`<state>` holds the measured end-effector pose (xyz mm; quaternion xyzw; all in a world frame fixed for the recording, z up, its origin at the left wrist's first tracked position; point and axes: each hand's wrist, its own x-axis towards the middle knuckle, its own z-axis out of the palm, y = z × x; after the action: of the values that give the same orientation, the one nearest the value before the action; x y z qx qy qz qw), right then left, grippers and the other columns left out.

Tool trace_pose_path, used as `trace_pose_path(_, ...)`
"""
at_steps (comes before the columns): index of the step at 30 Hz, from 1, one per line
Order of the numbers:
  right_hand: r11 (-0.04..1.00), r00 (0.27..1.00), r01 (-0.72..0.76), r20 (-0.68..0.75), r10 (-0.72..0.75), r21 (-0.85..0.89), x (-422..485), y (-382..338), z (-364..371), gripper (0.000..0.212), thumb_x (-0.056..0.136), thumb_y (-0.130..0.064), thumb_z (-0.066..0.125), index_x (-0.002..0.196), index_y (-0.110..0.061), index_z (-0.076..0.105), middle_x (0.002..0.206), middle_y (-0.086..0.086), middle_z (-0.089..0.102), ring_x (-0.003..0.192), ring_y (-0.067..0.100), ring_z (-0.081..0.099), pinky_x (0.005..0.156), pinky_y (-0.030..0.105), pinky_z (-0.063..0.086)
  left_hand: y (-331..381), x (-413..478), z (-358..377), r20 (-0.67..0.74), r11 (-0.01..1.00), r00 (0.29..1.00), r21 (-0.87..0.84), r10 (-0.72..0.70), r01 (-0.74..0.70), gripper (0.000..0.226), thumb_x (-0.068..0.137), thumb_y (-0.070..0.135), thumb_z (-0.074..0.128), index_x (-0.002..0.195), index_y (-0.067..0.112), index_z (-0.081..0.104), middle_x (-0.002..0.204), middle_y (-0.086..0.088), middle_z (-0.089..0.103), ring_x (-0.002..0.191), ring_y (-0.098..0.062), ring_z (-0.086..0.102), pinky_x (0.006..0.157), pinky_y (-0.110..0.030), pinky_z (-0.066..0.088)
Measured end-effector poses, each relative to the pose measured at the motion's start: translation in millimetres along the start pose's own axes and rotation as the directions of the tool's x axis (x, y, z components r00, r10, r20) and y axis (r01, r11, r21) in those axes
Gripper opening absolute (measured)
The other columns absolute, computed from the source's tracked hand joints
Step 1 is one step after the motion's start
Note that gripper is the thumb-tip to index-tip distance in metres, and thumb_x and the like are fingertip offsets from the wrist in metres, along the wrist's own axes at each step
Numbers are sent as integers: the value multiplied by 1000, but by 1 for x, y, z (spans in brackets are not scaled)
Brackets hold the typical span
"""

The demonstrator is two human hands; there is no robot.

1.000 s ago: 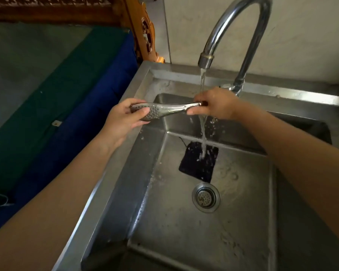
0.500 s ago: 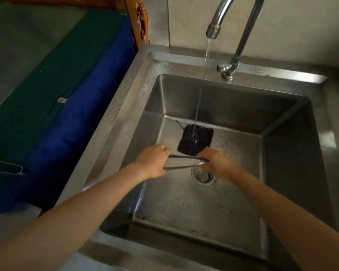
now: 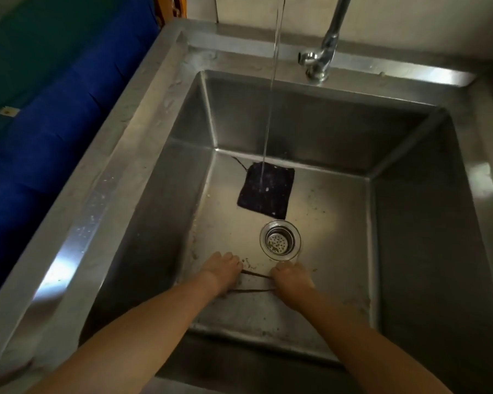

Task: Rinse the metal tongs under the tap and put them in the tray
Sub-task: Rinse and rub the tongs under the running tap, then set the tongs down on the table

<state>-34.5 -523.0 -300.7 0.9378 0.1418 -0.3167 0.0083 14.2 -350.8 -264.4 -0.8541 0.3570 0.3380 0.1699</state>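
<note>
The metal tongs lie low in the steel sink, seen edge-on as two thin arms spread apart between my hands. My left hand grips their left end and my right hand grips their right end, both just in front of the drain. The tap stands at the back rim and its water stream runs down onto a dark cloth, well away from the tongs. No tray is in view.
A dark square cloth lies on the sink floor under the stream. Blue and green fabric covers the surface left of the sink. A pale wall rises behind the tap.
Both hands have carried the tongs from under the tap's stream down to the sink floor near the drain. The tongs' arms now stand apart. The view has tilted down.
</note>
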Motion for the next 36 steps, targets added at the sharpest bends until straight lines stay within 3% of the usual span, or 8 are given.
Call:
trace_pose_path(5, 1000, 1000, 14, 17, -14, 7, 15, -3, 20, 27, 90, -10, 43, 117, -5, 47, 124, 17, 51, 112, 33, 48, 89, 41, 40, 7, 18, 19, -42, 999, 999, 39, 4, -2, 44, 92, 20, 45, 132, 5, 34, 136, -17, 39, 123, -31, 38, 97, -40, 34)
trace_pose_path(8, 999, 999, -2, 49, 0, 50, 19, -3, 11, 42, 87, -31, 54, 120, -7, 45, 126, 16, 50, 115, 32, 47, 91, 42, 40, 3, 18, 19, 6, 1000, 1000, -4, -30, 30, 64, 83, 34, 61, 134, 8, 32, 135, -14, 38, 122, -29, 37, 99, -39, 33)
trace_pose_path(10, 994, 998, -19, 55, 13, 111, 19, -2, -8, 55, 84, -45, 57, 122, -9, 43, 128, 15, 49, 117, 31, 47, 93, 42, 40, -7, 12, 9, 35, 979, 997, -189, -70, 76, 73, 77, 48, 64, 134, 14, 34, 133, -11, 38, 123, -28, 36, 99, -40, 34)
trace_pose_path(14, 965, 998, 38, 37, -49, 258, 14, -8, -82, 61, 86, -48, 54, 133, -14, 38, 137, 14, 43, 122, 32, 44, 98, 44, 42, -37, -22, -35, 39, 657, 956, -718, -292, 230, 60, 85, 50, 55, 129, 10, 46, 136, -13, 41, 126, -29, 40, 102, -35, 36)
trace_pose_path(21, 935, 990, 141, -53, -131, 324, 0, -44, -250, 65, 86, -42, 59, 140, -18, 33, 142, 13, 41, 127, 32, 41, 106, 43, 36, -104, -123, -137, -79, 251, 846, -966, -527, 67, 23, 91, 29, 51, 102, 13, 63, 114, -15, 66, 103, -29, 62, 88, -36, 48)
trace_pose_path(25, 930, 970, 233, -132, -202, 286, -7, -81, -333, 65, 84, -38, 63, 139, -15, 37, 143, 10, 42, 130, 27, 41, 107, 37, 35, -155, -196, -179, -288, 444, 667, -893, -687, 73, 23, 90, 24, 49, 99, 13, 68, 109, -10, 69, 102, -26, 62, 86, -32, 46)
trace_pose_path(29, 945, 952, 298, -114, -284, 132, -7, -132, -401, 68, 84, -45, 60, 140, -17, 34, 141, 12, 41, 130, 33, 36, 107, 44, 34, -200, -267, -188, -325, 453, 560, -885, -762, 102, 23, 89, 17, 49, 97, 12, 69, 109, -6, 70, 103, -25, 61, 89, -35, 46)
trace_pose_path(36, 910, 911, 406, -118, -395, 86, 6, -254, -463, 67, 83, -46, 61, 137, -17, 37, 134, 15, 43, 126, 35, 36, 106, 39, 32, -275, -372, -122, -205, 395, 554, -884, -807, 249, 32, 92, 24, 53, 121, 11, 58, 126, -8, 61, 114, -22, 56, 95, -27, 39)
